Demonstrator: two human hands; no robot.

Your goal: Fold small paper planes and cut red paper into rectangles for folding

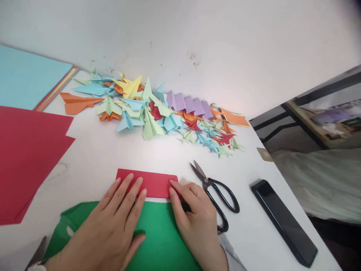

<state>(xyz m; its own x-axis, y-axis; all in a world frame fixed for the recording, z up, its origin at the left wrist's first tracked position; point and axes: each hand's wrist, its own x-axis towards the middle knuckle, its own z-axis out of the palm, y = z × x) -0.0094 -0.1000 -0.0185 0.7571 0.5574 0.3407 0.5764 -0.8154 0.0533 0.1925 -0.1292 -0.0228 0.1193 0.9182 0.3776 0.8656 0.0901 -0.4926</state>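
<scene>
A folded strip of red paper (158, 186) lies flat on the white table, just beyond the edge of a green sheet (158, 233). My left hand (113, 222) rests over its left part, fingers stretched out and lying flat. At the strip's right end, my right hand (194, 210) has its thumb and index finger closed on the edge. The other fingers of that hand are curled. Black-handled scissors (207, 182) lie just right of my right hand, blades slightly apart. The left hand covers part of the red strip and of the green sheet.
Along the wall spreads a heap of folded paper planes (152, 126) with a pleated purple paper (188, 103). Red sheets (28, 162) and a blue-topped paper stack (31, 79) lie left. A black oblong object (284, 222) sits near the right table edge.
</scene>
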